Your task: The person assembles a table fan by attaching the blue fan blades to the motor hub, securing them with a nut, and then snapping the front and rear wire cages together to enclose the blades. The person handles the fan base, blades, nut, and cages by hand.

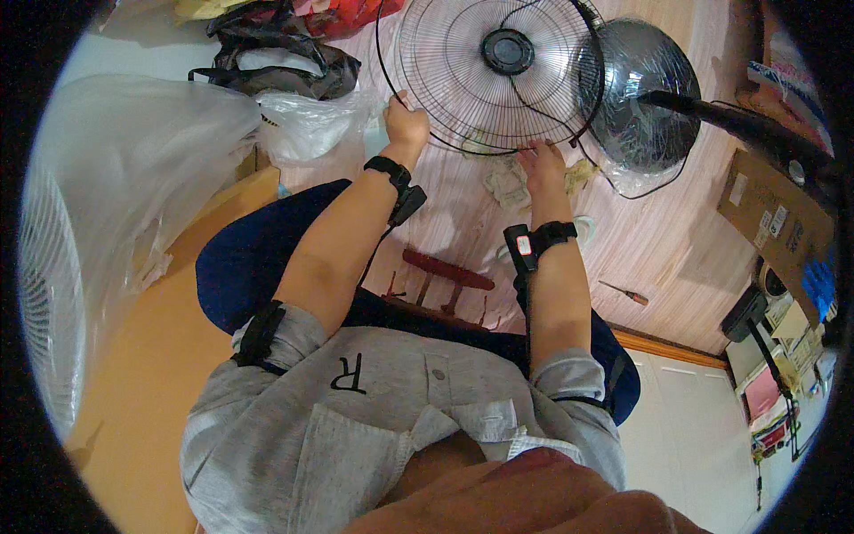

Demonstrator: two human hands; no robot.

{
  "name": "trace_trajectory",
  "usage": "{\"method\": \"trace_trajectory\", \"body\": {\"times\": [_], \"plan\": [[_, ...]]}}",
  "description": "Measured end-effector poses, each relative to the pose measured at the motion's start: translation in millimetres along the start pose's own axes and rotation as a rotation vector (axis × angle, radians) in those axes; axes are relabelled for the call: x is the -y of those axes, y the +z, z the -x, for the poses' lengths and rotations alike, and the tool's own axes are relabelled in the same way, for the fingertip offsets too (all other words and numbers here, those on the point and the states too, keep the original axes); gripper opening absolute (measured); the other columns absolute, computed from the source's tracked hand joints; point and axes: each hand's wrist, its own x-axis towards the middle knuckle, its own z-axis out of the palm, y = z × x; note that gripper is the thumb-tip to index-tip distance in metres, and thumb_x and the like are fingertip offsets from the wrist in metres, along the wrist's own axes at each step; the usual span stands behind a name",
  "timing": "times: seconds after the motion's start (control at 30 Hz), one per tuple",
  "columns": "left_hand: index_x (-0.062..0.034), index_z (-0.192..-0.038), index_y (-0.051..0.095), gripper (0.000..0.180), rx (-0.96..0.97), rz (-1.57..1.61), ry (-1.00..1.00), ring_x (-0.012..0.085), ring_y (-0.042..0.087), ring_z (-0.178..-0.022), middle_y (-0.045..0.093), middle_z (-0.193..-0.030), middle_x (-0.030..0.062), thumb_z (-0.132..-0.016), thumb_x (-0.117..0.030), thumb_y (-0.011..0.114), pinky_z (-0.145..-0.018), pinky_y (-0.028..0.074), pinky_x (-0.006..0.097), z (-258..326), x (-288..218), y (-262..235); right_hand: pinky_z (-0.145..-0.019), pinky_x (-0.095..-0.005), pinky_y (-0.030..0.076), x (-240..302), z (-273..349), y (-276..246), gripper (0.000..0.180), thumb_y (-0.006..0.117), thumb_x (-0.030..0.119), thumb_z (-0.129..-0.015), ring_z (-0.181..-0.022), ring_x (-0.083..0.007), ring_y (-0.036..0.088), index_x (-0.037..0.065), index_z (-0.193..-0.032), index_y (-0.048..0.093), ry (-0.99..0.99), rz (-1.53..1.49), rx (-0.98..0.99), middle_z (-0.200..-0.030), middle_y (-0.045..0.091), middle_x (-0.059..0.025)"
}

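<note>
A round black wire fan grille (480, 89) stands on edge over the wooden floor in front of me. My left hand (405, 120) grips its rim at the lower left. At the grille's bottom edge my right hand (543, 165) touches the rim with its fingers spread. Behind the grille to the right sits the fan's dark rear guard and motor (640, 93) on a black pole (747, 129). Both wrists wear black bands.
A cloth (507, 182) lies on the floor under the grille. A screwdriver (627, 294) lies to the right. Plastic bags (307, 125) and a black bag (285, 58) sit at the left, a cardboard box (774, 214) at the right, a white fan (44, 294) far left.
</note>
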Motion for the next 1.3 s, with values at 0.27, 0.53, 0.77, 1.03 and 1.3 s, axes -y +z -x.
{"method": "trace_trajectory", "body": {"times": [0.27,0.53,0.77,1.03,1.3], "plan": [[-0.0023,-0.140,0.053,0.048,-0.101,0.223,0.075,0.0321,0.062,-0.116,0.062,-0.126,0.0204,-0.092,0.000,0.057,-0.100,0.050,0.040,0,-6,-3,-0.067,-0.0395,0.059,6,-16,-12,0.055,0.058,0.004,-0.097,-0.080,-0.0299,0.069,0.006,-0.147,0.037,-0.112,0.107,0.100,-0.112,0.068,-0.0179],[0.0008,-0.119,0.061,0.023,-0.189,0.662,0.271,0.0235,0.069,-0.096,0.069,-0.108,0.0139,-0.098,0.003,0.053,-0.087,0.055,0.034,13,-61,-37,-0.063,-0.0345,0.059,31,18,-55,0.038,0.056,0.005,-0.096,-0.073,-0.0235,0.068,0.001,-0.132,0.043,-0.251,0.293,0.030,-0.109,0.072,-0.0191],[-0.0008,-0.117,0.059,0.025,-0.089,0.676,0.674,0.0154,0.069,-0.087,0.068,-0.110,0.0097,-0.096,0.002,0.046,-0.061,0.053,0.027,34,-125,-112,-0.074,-0.0459,0.066,60,88,-61,0.024,0.055,0.003,-0.092,-0.085,-0.0301,0.069,-0.005,-0.114,0.048,-0.297,0.136,0.075,-0.102,0.063,-0.0190],[0.0016,-0.100,0.063,0.022,-0.055,0.698,1.017,0.0162,0.061,-0.072,0.063,-0.084,0.0063,-0.091,0.006,0.044,-0.067,0.053,0.031,97,-158,-178,-0.072,-0.0473,0.065,95,170,-71,0.029,0.061,0.015,-0.094,-0.083,-0.0340,0.069,-0.010,-0.108,0.057,-0.275,0.154,0.064,-0.096,0.063,-0.0200],[0.0031,-0.099,0.067,0.020,0.028,0.674,1.049,0.0175,0.063,-0.076,0.063,-0.084,0.0058,-0.092,0.004,0.048,-0.074,0.054,0.032,136,-172,-222,-0.069,-0.0434,0.065,118,227,-101,0.044,0.064,0.025,-0.093,-0.080,-0.0322,0.072,-0.008,-0.120,0.055,-0.301,0.252,0.131,-0.097,0.068,-0.0220]]}}
